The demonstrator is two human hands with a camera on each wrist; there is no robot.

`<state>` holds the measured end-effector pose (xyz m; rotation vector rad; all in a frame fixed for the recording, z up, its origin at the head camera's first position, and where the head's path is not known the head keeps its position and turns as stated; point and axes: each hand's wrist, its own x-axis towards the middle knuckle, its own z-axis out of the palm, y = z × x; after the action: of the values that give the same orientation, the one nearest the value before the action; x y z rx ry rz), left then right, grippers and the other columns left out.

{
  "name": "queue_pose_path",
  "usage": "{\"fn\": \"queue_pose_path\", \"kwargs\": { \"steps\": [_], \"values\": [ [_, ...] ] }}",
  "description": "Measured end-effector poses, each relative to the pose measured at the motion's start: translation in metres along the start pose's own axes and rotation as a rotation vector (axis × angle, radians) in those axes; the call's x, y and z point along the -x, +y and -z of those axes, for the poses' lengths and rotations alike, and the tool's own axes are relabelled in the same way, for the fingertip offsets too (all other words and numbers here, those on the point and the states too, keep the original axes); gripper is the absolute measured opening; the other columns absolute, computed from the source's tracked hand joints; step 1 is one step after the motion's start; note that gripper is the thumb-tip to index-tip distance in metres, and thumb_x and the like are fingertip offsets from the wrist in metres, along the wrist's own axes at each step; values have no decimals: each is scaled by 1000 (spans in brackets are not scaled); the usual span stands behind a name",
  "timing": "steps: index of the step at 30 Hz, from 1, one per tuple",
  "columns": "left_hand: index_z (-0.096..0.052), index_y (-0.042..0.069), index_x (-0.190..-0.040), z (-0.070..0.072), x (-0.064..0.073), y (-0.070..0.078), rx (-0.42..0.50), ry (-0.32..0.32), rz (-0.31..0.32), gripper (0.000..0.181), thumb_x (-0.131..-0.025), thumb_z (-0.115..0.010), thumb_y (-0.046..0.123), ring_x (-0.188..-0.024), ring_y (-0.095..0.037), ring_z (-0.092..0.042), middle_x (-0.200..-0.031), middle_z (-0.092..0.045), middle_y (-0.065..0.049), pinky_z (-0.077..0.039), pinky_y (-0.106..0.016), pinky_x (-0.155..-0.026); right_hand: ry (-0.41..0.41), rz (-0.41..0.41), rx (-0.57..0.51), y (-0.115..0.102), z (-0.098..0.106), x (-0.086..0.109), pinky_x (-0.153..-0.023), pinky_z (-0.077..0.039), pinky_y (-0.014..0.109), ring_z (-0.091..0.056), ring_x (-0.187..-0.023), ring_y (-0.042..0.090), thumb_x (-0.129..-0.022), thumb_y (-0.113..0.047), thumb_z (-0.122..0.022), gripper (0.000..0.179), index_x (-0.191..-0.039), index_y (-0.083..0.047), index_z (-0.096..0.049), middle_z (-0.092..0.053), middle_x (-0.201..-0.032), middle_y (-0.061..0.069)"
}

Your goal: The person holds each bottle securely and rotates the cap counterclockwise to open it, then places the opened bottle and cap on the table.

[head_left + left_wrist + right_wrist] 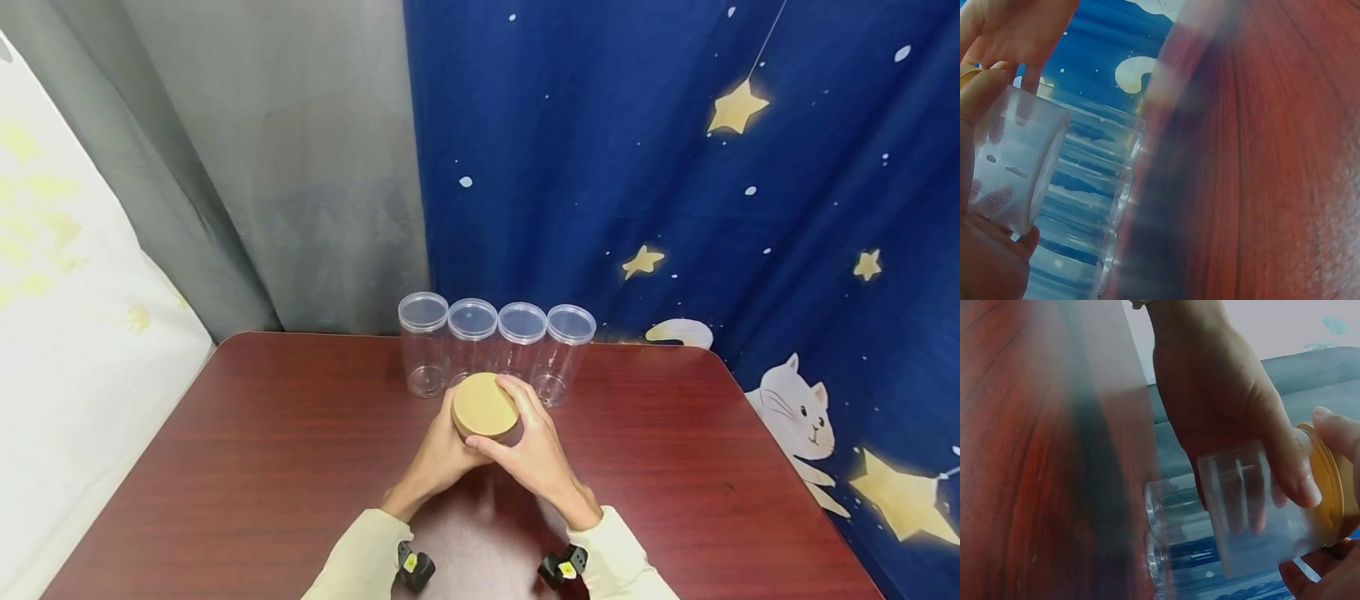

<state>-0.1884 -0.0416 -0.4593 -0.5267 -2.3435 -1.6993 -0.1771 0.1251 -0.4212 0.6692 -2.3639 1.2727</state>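
Observation:
Over the middle of the table, both hands hold a frosted, see-through plastic jar (1244,512) with a yellow lid (483,404). My left hand (437,454) wraps round the jar's body, its thumb along the side just below the lid in the right wrist view. Thumb and fingers of my right hand (536,454) grip the lid's edge from the right. In the left wrist view the jar body (1019,159) lies between the hands, and no contents show through its wall. The head view hides most of the body behind the lid and hands.
Just beyond the hands, several tall clear jars (423,358) with clear lids stand side by side in a row. They are on the reddish-brown wooden table (300,467), near its far edge. Grey (322,167) and blue star-patterned (600,167) curtains hang behind it.

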Motion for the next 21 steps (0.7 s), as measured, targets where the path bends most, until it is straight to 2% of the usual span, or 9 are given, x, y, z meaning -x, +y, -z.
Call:
{"fn": "queue_pose_path", "kwargs": {
  "steps": [6,9,12,16,21],
  "values": [
    [-33,10,-147,1,-3,-1,-2,-12,-15,102,-64,-93,18,-128,-21,-51,-144,-50,-9,-38,-47,-112,-56,23,-18,3,2,-4,-111,-38,40,-46,-134,15,-75,-32,-87,82,-145,-13,-47,-48,-147,6],
    [-33,12,-148,1,-3,0,-7,-14,-16,102,-65,-93,20,-128,-21,-51,-145,-49,-7,-38,-47,-112,-51,20,-18,1,3,-4,-112,-38,41,-45,-135,17,-75,-32,-86,84,-146,-13,-46,-45,-149,7],
    [-33,15,-148,1,-1,0,6,-16,-1,103,-65,-93,22,-126,-20,-52,-144,-50,-5,-40,-47,-110,-10,5,9,-2,2,-3,-109,-39,46,-46,-135,22,-74,-36,-86,87,-146,-12,-45,-43,-150,7],
    [-34,14,-147,-1,1,0,33,-15,19,102,-65,-93,21,-124,-21,-53,-141,-51,-5,-41,-46,-107,85,-25,76,-7,-1,0,-106,-41,49,-47,-132,26,-69,-43,-88,93,-145,-9,-46,-45,-146,10],
    [-36,10,-146,-4,3,-1,-50,24,4,99,-66,-91,27,-127,-26,-49,-140,-49,-9,-35,-57,-104,187,-25,161,-10,-6,3,-99,-43,42,-49,-122,25,-66,-49,-88,91,-138,-7,-52,-53,-132,10]
  ]
}}
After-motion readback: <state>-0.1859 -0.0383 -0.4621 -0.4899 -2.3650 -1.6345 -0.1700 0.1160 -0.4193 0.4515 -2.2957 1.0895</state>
